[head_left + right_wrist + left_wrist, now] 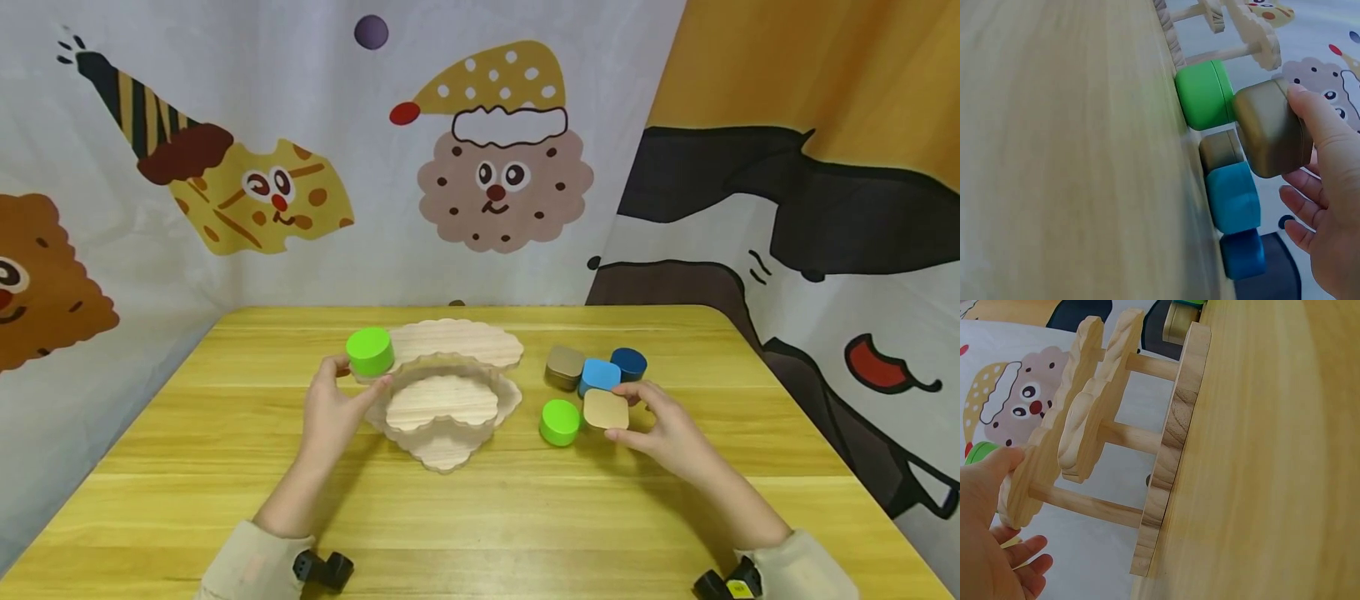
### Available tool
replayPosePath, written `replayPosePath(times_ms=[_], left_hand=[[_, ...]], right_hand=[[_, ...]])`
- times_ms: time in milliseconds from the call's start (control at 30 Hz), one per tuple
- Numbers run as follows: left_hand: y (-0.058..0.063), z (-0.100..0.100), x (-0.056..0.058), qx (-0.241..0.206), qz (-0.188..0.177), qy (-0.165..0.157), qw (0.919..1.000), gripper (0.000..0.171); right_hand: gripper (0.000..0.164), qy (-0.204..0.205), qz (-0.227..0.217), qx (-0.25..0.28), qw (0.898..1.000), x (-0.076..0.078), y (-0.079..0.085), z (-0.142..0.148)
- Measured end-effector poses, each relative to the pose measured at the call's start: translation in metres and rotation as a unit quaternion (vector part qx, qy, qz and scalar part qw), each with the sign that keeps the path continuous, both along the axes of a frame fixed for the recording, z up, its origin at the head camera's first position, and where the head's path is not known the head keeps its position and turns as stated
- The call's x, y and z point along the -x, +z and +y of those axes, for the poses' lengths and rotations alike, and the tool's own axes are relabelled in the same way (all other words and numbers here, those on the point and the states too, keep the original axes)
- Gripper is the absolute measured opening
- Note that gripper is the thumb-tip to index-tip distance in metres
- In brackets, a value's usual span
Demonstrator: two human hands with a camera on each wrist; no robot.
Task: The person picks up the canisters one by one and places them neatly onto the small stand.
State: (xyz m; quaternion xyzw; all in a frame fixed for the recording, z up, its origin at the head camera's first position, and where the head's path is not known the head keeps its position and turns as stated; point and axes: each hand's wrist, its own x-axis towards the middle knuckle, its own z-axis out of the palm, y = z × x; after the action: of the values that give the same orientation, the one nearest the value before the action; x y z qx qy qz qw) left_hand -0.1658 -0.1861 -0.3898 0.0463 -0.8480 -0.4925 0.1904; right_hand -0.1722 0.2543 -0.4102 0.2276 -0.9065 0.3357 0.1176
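My left hand (pixel 333 408) holds a green round tin (pixel 370 352) at the left end of the upper tier of a wooden scalloped stand (pixel 457 340). The thumb lies along the tier's edge in the left wrist view, the other fingers loosely bent below, and the hand hides most of the tin. On the right, my right hand (pixel 667 429) pinches a gold square tin (pixel 1272 128) between thumb and fingers, raised above the table. Close around it are a second green tin (pixel 560 423), another gold tin (pixel 564 367), a light blue tin (pixel 600 377) and a dark blue tin (pixel 628 363).
The stand's lower tier (pixel 442 400) and base (pixel 1175 425) are joined by round wooden posts (pixel 1129 436). A wood-grain table (pixel 510 533) carries everything. Behind it hangs a curtain (pixel 300 83) printed with cartoon snacks.
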Motion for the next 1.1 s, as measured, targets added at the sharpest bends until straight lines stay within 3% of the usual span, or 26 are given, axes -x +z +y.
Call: replayPosePath(times_ms=[633, 1100], left_hand=[[-0.001, 0.0, 0.0, -0.001, -0.001, 0.002, 1.0, 0.066], [-0.001, 0.0, 0.001, 0.001, 0.0, -0.002, 1.0, 0.065]], right_hand=[[0.055, 0.014, 0.028, 0.037, 0.999, 0.002, 0.034, -0.026], [0.057, 0.042, 0.018, 0.059, 0.997, 0.012, 0.063, -0.059]])
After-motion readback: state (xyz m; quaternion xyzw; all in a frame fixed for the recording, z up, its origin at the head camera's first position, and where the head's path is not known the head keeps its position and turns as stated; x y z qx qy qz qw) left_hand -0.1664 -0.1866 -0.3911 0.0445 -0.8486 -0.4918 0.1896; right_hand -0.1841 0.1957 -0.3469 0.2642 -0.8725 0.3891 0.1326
